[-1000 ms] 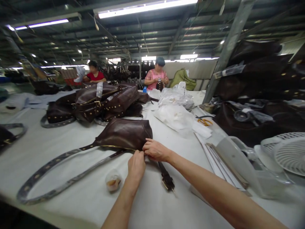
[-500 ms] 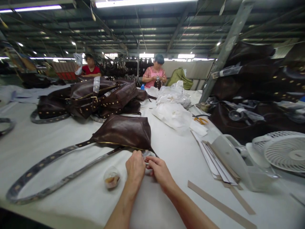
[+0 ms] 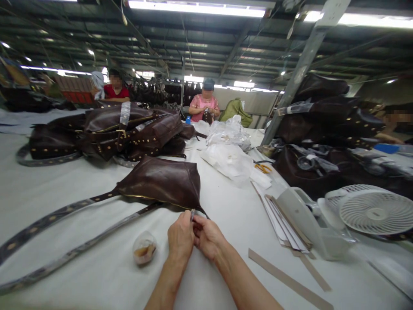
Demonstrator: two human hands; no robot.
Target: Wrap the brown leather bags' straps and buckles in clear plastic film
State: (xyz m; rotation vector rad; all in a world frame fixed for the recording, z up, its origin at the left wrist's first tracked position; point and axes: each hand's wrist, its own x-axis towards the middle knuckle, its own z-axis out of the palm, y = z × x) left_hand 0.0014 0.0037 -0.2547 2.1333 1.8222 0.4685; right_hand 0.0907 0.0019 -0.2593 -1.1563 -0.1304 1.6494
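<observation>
A dark brown leather bag (image 3: pixel 164 181) lies on the white table, with a gold zip along its near edge. Its long studded strap (image 3: pixel 48 215), wrapped in clear film, runs off to the left. Just in front of the bag's near right corner, my left hand (image 3: pixel 180 237) and my right hand (image 3: pixel 209 236) meet, both with fingers closed. A small shiny bit shows between the fingertips; its kind I cannot make out. To the left of my hands stands a small clear tub (image 3: pixel 144 249) with something brownish inside.
Several brown studded bags (image 3: pixel 106 133) are heaped at the back left, more (image 3: pixel 322 125) at the right. Crumpled clear plastic (image 3: pixel 229 146), orange-handled scissors (image 3: pixel 263 168), card strips (image 3: pixel 287 280) and a white fan (image 3: pixel 376 212) lie about. Co-workers (image 3: pixel 205 103) sit beyond.
My hands have drawn closer together, and the clear plastic seen at my fingers before is now mostly hidden. The view has turned slightly right, showing another person at the far right.
</observation>
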